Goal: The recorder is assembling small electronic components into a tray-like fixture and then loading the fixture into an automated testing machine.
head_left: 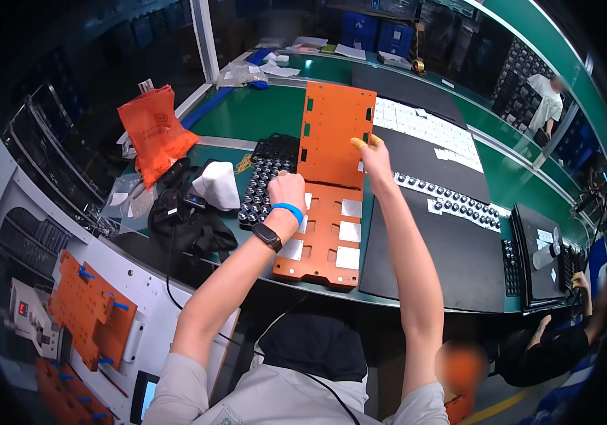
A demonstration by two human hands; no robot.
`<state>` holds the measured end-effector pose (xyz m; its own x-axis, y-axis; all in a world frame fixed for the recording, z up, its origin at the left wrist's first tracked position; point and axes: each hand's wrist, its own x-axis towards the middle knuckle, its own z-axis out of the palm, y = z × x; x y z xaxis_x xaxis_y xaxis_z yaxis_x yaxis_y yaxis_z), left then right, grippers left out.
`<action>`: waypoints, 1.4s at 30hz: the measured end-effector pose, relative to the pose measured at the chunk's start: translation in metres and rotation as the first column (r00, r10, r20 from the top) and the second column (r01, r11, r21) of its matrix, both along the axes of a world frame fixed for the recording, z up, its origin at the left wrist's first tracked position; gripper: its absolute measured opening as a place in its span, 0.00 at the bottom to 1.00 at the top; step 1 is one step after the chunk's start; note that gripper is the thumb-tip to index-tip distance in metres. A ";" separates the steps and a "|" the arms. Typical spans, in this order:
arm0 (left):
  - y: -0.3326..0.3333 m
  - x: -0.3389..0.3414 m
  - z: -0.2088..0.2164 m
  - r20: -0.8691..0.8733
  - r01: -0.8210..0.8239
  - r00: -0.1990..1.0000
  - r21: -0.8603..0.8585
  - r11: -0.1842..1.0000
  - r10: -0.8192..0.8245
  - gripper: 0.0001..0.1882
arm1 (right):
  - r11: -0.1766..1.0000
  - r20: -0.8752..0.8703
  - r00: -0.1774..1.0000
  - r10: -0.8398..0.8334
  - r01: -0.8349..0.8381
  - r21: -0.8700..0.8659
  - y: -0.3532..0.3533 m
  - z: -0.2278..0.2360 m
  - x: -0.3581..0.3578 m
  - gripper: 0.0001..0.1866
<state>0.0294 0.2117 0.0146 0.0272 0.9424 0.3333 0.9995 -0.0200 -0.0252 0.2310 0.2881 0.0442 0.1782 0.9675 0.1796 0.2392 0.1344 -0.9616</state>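
Note:
In front of me sits an orange hinged fixture, its base [315, 241] flat on the table and its lid [335, 127] raised. Several small white plates [347, 257] lie in the base's recesses, in two columns. My right hand [374, 157], with yellow coverings on its fingertips, is closed on the lid's right edge. Curled by the fixture's left side, near the hinge, is my left hand [288, 190]; its fingertips and anything in them are hidden. Just left of it stands a black tray [275, 147] of round, shiny parts [255, 193].
Left are an orange bag [151, 131], a white bundle [216, 185] and a black bag [186, 230]. On the right, black mats [438, 262] carry white plates [424, 131] and strips of round parts [452, 195]. A co-worker's hand [581, 282] shows far right.

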 end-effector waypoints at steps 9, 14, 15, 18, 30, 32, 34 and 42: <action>-0.136 -0.049 0.026 0.837 -0.132 0.547 0.068 0.989 0.015 0.15 | 0.978 -0.031 0.997 0.074 -0.066 0.197 -0.073 0.034 0.008 0.19; -0.189 -0.081 -0.016 0.839 0.027 0.540 0.057 0.998 -0.063 0.21 | 0.868 0.148 0.980 0.135 -0.189 0.460 -0.146 0.002 0.021 0.12; -0.191 -0.083 -0.020 0.815 0.121 0.564 0.080 0.989 -0.135 0.24 | 0.842 0.278 0.953 0.123 -0.249 0.478 -0.163 -0.004 0.024 0.14; -0.189 -0.078 -0.033 0.613 0.277 0.732 0.129 0.952 -0.296 0.31 | 0.760 0.568 0.822 -0.036 -0.346 0.549 -0.201 -0.032 0.031 0.21; -0.176 -0.059 -0.047 0.638 0.281 0.691 0.197 0.939 -0.341 0.27 | 0.828 0.786 0.600 0.151 -0.511 0.231 -0.259 -0.035 0.011 0.37; -0.175 -0.053 -0.036 0.770 0.296 0.558 0.164 0.941 -0.309 0.26 | 0.848 0.850 0.501 0.161 -0.511 0.140 -0.264 -0.018 -0.004 0.41; -0.174 -0.049 -0.034 0.840 0.310 0.451 0.171 0.935 -0.302 0.26 | 0.861 0.902 0.417 0.111 -0.494 0.122 -0.270 -0.019 -0.014 0.42; -0.167 -0.017 0.020 0.928 0.341 0.167 0.262 0.903 -0.332 0.21 | 0.750 0.796 0.587 -0.150 -0.457 0.478 -0.231 -0.022 -0.002 0.39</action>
<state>0.0119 0.0446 0.0347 0.0175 0.9328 0.3599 0.1836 -0.3569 0.9159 0.2291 0.0574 0.0224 -0.4575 0.5832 0.6713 0.7220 0.6843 -0.1024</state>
